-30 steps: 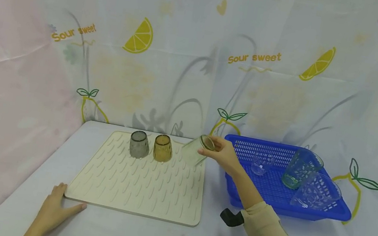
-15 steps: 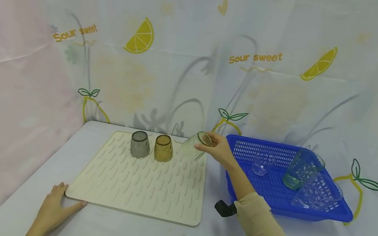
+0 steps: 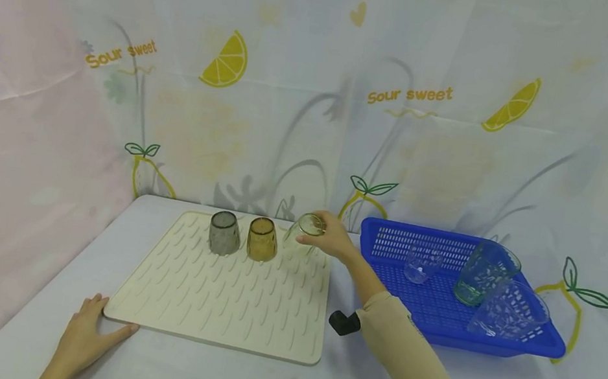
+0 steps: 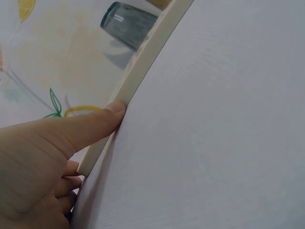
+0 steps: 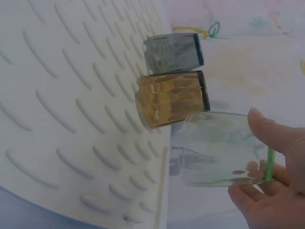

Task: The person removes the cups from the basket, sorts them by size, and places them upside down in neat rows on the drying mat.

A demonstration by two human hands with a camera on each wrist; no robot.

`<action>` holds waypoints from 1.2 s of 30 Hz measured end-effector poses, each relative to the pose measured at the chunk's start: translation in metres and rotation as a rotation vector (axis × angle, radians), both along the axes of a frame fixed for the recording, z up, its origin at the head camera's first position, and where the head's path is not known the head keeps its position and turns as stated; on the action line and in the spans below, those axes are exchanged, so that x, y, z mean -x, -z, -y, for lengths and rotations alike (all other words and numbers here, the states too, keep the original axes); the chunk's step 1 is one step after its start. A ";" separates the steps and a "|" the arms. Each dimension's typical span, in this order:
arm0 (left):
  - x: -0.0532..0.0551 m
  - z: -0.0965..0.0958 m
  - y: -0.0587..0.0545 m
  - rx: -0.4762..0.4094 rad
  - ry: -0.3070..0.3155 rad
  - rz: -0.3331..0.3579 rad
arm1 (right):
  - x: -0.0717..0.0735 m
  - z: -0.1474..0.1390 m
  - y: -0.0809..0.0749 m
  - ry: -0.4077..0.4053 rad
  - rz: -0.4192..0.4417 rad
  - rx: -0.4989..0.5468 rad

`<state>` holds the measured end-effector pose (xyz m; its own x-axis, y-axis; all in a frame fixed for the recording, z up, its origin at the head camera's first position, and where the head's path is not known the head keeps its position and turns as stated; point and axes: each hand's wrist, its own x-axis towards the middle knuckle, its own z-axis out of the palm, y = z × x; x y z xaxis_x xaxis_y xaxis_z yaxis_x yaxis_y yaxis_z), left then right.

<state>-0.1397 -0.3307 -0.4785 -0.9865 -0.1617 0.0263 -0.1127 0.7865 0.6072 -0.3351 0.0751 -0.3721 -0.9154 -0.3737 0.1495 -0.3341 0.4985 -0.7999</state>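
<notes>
My right hand [image 3: 332,238] grips a clear, greenish glass [image 5: 219,148] by its base end, thumb on one side and fingers on the other. The glass is mouth down, slightly tilted, over the back right of a cream ridged drying mat [image 3: 223,295]. Just left of it an amber glass [image 3: 262,240] and a grey glass [image 3: 224,234] stand upside down on the mat. At the mat's front left corner my left hand [image 3: 81,336] rests with thumb and fingers spread. In the left wrist view its thumb [image 4: 95,126] touches the mat's front edge.
A blue plastic basket [image 3: 421,312] stands right of the mat. Inside are a small clear glass [image 3: 421,263], a green-tinted glass [image 3: 480,271] and a larger clear glass [image 3: 510,309]. A printed cloth [image 3: 288,135] hangs close behind the mat.
My right hand has carried the greenish glass left toward the amber glass and turned it from strongly tilted to nearly upside down. The left hand stays at the mat's corner.
</notes>
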 end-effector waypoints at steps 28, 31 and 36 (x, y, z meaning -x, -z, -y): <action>-0.002 0.002 0.001 -0.025 0.010 -0.007 | 0.026 0.023 0.026 0.031 0.021 -0.193; -0.002 0.002 0.001 -0.029 0.009 -0.013 | 0.027 0.025 0.031 0.021 0.007 -0.221; -0.002 0.002 0.002 -0.023 0.005 -0.018 | 0.026 0.029 0.036 0.021 -0.013 -0.239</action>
<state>-0.1380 -0.3328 -0.4800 -0.9867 -0.1575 0.0408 -0.0974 0.7728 0.6271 -0.3616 0.0458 -0.4078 -0.9218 -0.3810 0.0711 -0.3314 0.6797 -0.6543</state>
